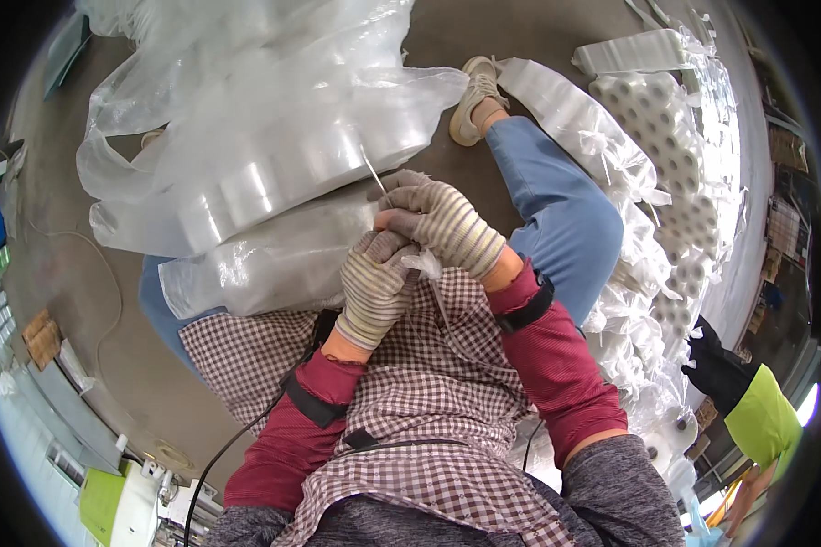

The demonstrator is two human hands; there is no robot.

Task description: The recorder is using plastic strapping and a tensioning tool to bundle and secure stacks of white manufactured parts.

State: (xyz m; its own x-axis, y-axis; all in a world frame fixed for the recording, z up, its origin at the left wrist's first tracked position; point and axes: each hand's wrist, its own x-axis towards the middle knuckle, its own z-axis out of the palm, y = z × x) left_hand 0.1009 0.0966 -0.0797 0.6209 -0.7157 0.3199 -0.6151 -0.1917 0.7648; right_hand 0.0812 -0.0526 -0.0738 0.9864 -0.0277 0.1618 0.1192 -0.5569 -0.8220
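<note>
pinching white strip (373, 170) with right hand (445, 221), seemingly pinching bunched plastic (423, 263) with left hand (374, 281); ideally keeping bunch snug, strip taut.

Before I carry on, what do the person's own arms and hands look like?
The left hand and right hand wear cream-and-grey striped knit gloves with plain grey fingers. Maroon fabric sleeve covers run along the forearms, each crossed by a wide black strap. Above them show heathered dark grey sleeves. A thin black cable runs beside the left sleeve cover.
</note>
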